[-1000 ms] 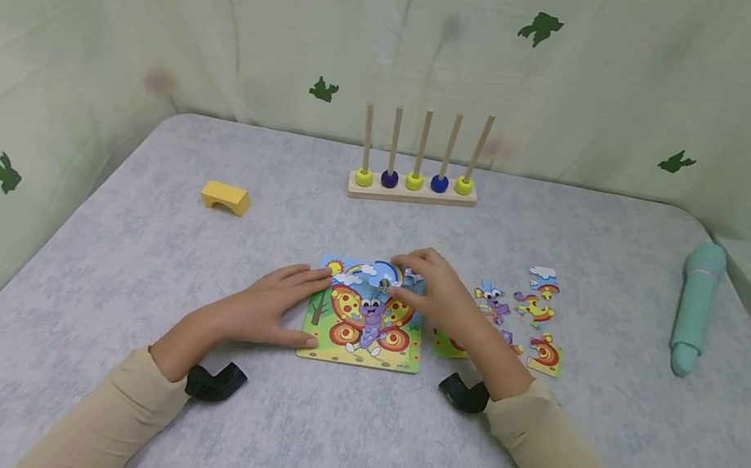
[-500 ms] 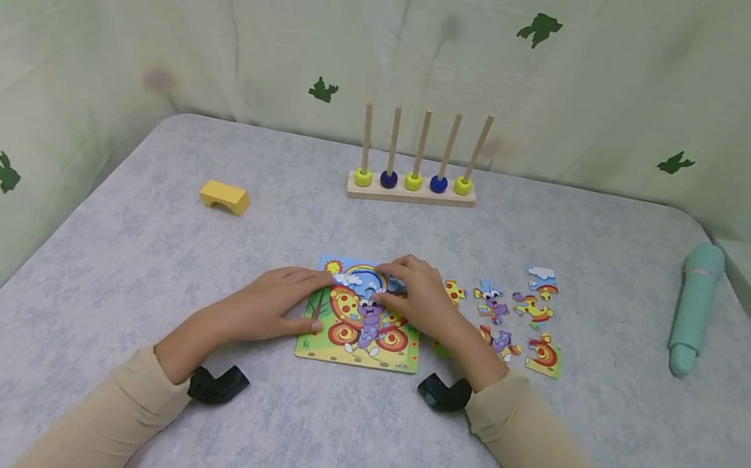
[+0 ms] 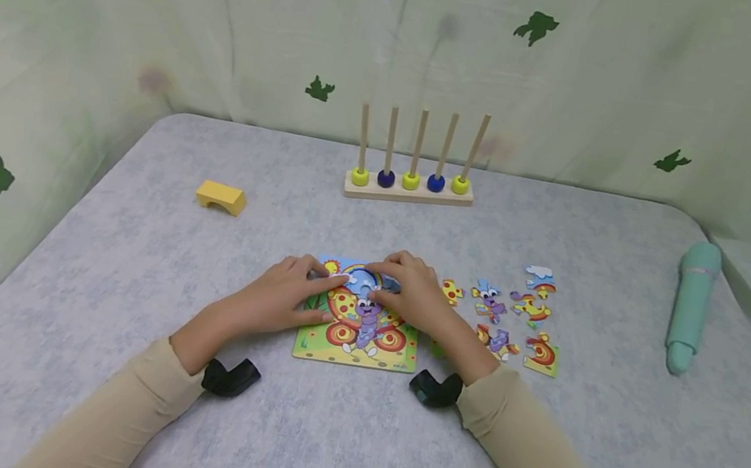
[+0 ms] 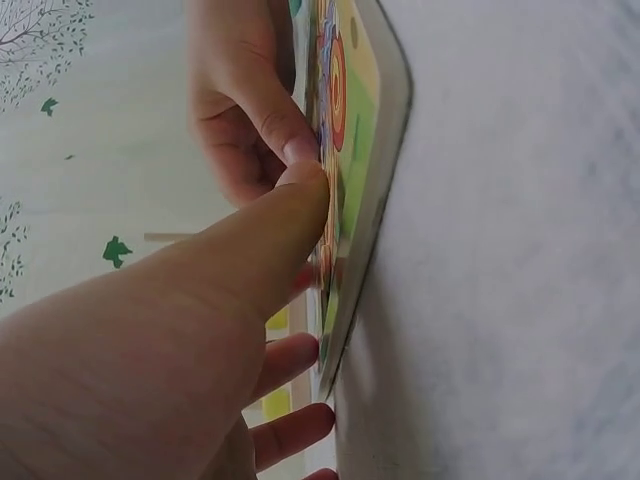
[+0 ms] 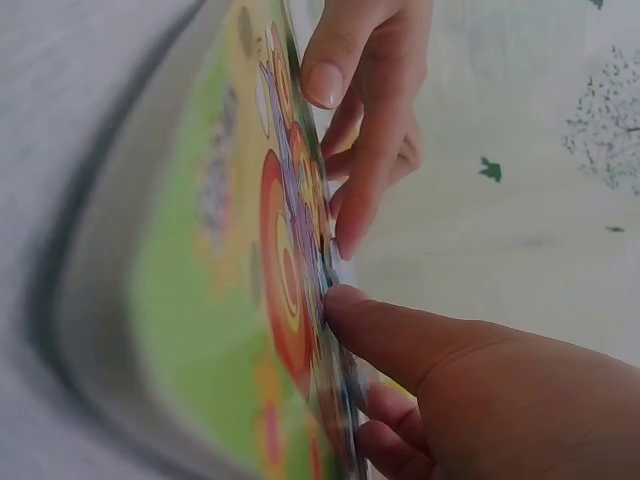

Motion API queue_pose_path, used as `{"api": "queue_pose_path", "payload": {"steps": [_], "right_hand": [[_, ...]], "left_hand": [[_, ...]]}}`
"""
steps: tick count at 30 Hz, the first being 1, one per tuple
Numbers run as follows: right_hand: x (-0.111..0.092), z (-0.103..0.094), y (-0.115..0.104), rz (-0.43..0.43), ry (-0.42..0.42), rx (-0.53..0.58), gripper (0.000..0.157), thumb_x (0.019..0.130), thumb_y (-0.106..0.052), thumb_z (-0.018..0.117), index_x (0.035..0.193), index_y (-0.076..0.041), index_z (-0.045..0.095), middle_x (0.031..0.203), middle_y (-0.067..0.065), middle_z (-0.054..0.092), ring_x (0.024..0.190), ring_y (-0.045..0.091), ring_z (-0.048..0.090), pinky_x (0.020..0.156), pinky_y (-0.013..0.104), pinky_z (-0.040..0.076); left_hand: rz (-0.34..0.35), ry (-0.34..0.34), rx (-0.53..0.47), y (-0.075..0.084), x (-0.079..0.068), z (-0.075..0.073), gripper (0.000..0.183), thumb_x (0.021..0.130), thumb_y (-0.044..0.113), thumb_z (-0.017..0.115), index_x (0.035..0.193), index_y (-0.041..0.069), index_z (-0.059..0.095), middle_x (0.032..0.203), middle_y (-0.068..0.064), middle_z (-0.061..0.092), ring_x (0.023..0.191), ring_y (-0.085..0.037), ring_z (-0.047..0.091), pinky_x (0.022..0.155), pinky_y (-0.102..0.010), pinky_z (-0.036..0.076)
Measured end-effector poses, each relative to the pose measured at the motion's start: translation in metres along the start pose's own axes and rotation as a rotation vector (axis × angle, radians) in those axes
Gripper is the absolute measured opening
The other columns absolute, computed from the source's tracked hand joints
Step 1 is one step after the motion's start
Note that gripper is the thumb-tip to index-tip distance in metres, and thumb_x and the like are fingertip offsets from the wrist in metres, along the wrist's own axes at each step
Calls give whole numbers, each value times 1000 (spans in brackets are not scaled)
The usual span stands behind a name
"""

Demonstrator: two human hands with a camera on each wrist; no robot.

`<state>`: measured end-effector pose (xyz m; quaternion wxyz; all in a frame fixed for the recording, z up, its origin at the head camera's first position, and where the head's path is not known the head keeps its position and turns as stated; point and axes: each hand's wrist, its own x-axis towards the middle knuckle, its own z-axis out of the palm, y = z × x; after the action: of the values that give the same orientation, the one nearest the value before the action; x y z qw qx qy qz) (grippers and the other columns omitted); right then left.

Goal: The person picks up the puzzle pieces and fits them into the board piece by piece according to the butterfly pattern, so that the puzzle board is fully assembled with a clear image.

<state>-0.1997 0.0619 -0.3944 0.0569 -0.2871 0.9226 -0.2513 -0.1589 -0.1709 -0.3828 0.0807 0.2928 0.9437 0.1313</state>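
A square butterfly puzzle board [image 3: 355,356] lies flat on the table in front of me. My right hand [image 3: 416,295] is over its upper right part, thumb and fingers pinching a blue puzzle piece [image 3: 361,283] at the board's upper middle; the fingers partly cover it. From the left side, my left hand [image 3: 275,296] rests on the board with thumb and forefinger apart, the forefinger reaching toward that piece. Both wrist views show the board's printed face [image 4: 355,150] edge-on, with the thumbs touching it. Loose butterfly pieces [image 3: 489,301] lie right of the board.
Behind the board stands a wooden peg rack [image 3: 408,190] with yellow and blue beads. A yellow arch block [image 3: 221,197] sits at the back left. At the far right lies a mint-green toy microphone [image 3: 691,307]. A patterned curtain [image 3: 263,16] hangs behind the table.
My right hand has moved left across the board with the piece, toward its upper middle. My left hand has shifted slightly right, its forefinger now farther over the board.
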Motion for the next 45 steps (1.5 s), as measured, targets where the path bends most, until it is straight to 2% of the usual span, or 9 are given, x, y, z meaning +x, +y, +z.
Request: {"api": "queue_pose_path", "payload": {"steps": [8, 12, 16, 20, 25, 29, 35, 39, 45], "right_hand": [[1, -3, -3, 31, -41, 25, 44, 84, -36, 62, 124, -22, 56, 113, 3, 45, 101, 19, 41, 84, 39, 31], [0, -8, -2, 35, -103, 51, 52, 83, -40, 62, 130, -22, 51, 120, 6, 42, 107, 21, 39, 89, 41, 29], [-4, -17, -1, 36, -135, 163, 59, 83, -38, 63, 134, -17, 44, 130, 10, 36, 117, 25, 36, 95, 44, 29], [-15, -35, 0, 18, -87, 290, 60, 84, -30, 64, 136, -14, 39, 136, 10, 30, 122, 26, 34, 95, 46, 33], [-37, -68, 8, -26, 50, 319, 61, 83, -29, 65, 136, -15, 38, 138, 6, 31, 123, 26, 33, 95, 49, 32], [-54, -90, 26, -14, 176, 276, 64, 80, -32, 67, 135, -14, 40, 137, 4, 36, 122, 27, 34, 95, 51, 30], [-78, -110, 62, 120, 289, 250, 65, 79, -31, 68, 136, -15, 40, 136, 7, 38, 122, 29, 33, 94, 55, 28], [-89, -113, 93, 198, 341, 281, 65, 80, -32, 67, 137, -19, 38, 137, 9, 37, 123, 33, 31, 94, 57, 27], [-99, -102, 146, 274, 374, 269, 64, 83, -35, 63, 139, -25, 34, 140, 6, 34, 126, 33, 28, 93, 58, 28]], "left_hand": [[-12, -17, -6, -1, 2, -2, 60, 86, 48, 53, 138, 23, 38, 128, -11, 35, 108, -30, 36, 91, -48, 30], [-6, -10, -17, -3, 2, 1, 61, 86, 49, 52, 139, 24, 37, 129, -10, 34, 110, -31, 35, 92, -49, 29], [-11, -5, -25, -4, 2, 3, 61, 86, 50, 52, 139, 25, 37, 129, -9, 34, 111, -31, 34, 92, -48, 29], [-13, -2, -31, -4, 2, 3, 60, 86, 49, 52, 138, 26, 37, 129, -9, 34, 111, -31, 34, 93, -48, 28], [-10, 3, -40, -4, 2, 4, 60, 86, 48, 53, 139, 25, 37, 130, -9, 34, 113, -31, 33, 94, -48, 27], [-12, 4, -41, -4, 2, 3, 60, 86, 48, 54, 139, 25, 37, 131, -9, 34, 113, -32, 33, 94, -48, 27], [-3, 7, -38, -3, 2, 3, 62, 85, 49, 53, 139, 24, 37, 131, -10, 33, 113, -32, 33, 94, -49, 27], [-10, 5, -36, -3, 2, 3, 62, 85, 50, 53, 139, 24, 37, 131, -10, 33, 114, -31, 32, 95, -48, 26], [-12, 6, -38, -3, 1, 3, 61, 85, 49, 53, 139, 24, 37, 132, -10, 33, 115, -33, 31, 95, -49, 25]]}}
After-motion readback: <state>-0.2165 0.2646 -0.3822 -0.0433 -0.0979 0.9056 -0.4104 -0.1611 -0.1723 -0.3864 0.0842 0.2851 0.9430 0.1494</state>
